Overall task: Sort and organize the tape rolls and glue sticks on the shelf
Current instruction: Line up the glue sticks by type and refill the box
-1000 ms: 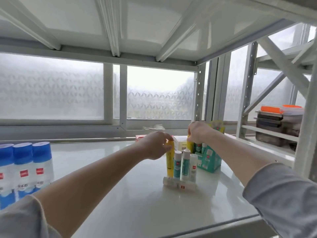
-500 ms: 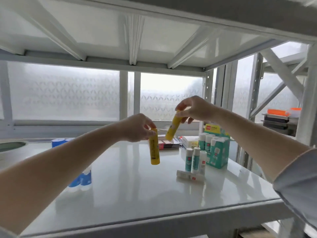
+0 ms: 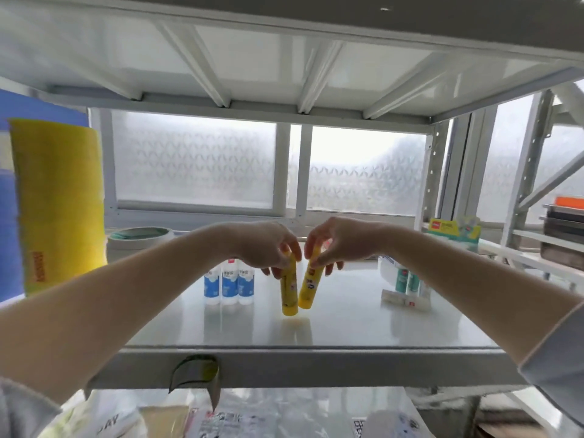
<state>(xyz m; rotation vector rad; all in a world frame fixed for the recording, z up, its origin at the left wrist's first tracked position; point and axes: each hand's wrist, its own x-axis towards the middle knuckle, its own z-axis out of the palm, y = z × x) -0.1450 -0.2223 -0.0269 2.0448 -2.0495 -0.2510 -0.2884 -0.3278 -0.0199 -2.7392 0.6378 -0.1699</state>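
Observation:
My left hand (image 3: pixel 268 248) grips the top of a yellow glue stick (image 3: pixel 289 287) that stands upright with its base on the white shelf (image 3: pixel 331 327). My right hand (image 3: pixel 335 245) holds a second yellow glue stick (image 3: pixel 309 287) by its top, tilted, right beside the first. Three blue-and-white glue bottles (image 3: pixel 229 286) stand in a row just left of them. Green-and-white glue sticks (image 3: pixel 406 281) stand at the right, with one lying flat (image 3: pixel 403 300) in front.
A large yellow roll (image 3: pixel 60 203) and a blue roll (image 3: pixel 9 235) stand at the far left. A white round tape roll (image 3: pixel 136 243) lies behind them. A green display box (image 3: pixel 455 230) sits at the back right. Bagged items (image 3: pixel 221 415) lie on the shelf below.
Both hands have come down and toward the shelf's middle with the yellow glue sticks. The left one now stands on the shelf beside the blue bottles. The view has pulled back.

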